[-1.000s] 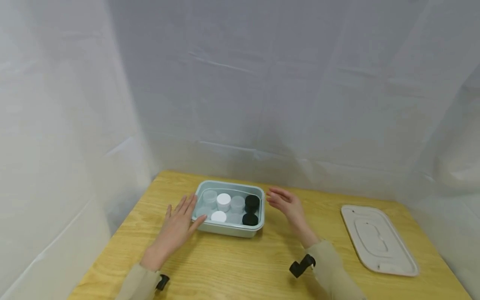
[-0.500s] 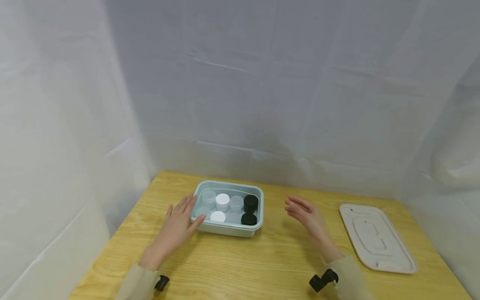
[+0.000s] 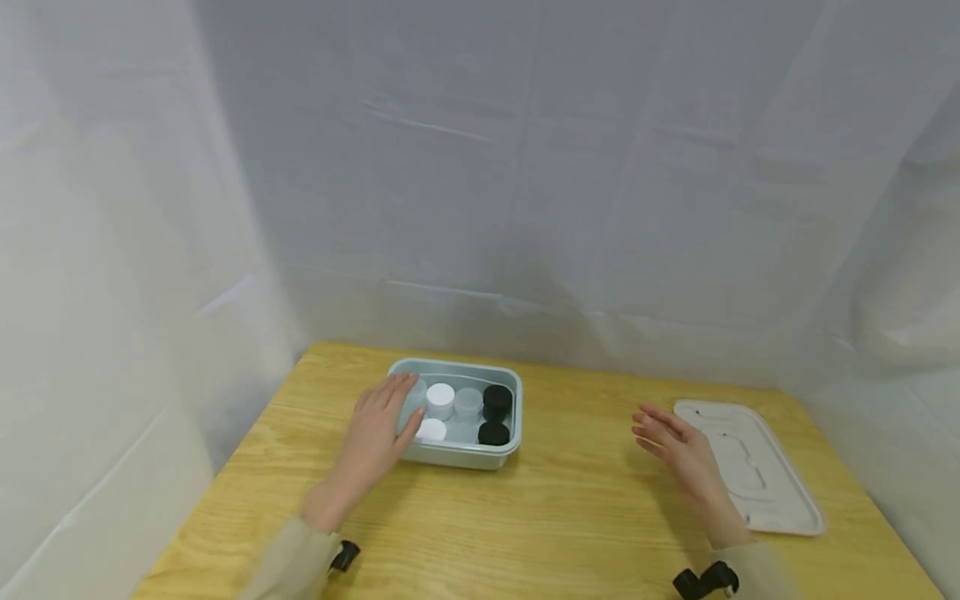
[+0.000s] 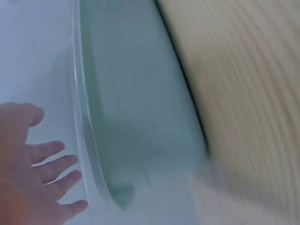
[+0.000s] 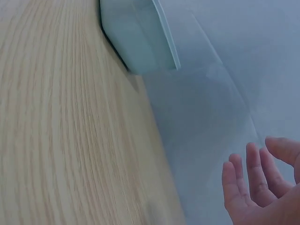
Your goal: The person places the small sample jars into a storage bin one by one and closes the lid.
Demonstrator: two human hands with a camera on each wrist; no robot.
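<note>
a: left hand (image 3: 377, 429) is down at the left end of the pale green container (image 3: 457, 456), fingers (image 3: 390, 392) straight and spread a little, laid over the rim. flat contact, no curl round anything.

b: the left wrist view agrees: fingers (image 4: 54, 171) stretched out beside the container's (image 4: 140, 117) rim, nothing gripped. it's blurred though, so i can't tell just how much of the hand touches.

a: right hand (image 3: 678, 454) is well apart from the container, out near the lid (image 3: 772, 492) on the right side of the table (image 3: 570, 508). held on edge, palm turned left, fingers (image 3: 651, 425) loosely straight and together, holding nothing.

b: from the right wrist camera those fingers (image 5: 248, 183) are relaxed, slightly bent, with the container's (image 5: 140, 42) corner far off across the table (image 5: 70, 131). whether the hand touches the lid, can't say.

a: now the count. one container, sitting toward the back left of the table. inside it, small round jars: two with white caps (image 3: 440, 395), two with black caps (image 3: 497, 398), and one clear jar (image 3: 468, 400) i can make out for sure between them.

b: more clear ones may sit under the left hand, hidden. one lid, flat on the table. two sleeves, a beige cuff (image 3: 300, 554) on the left arm, and a black camera mount (image 3: 701, 581) at the right wrist.
</note>
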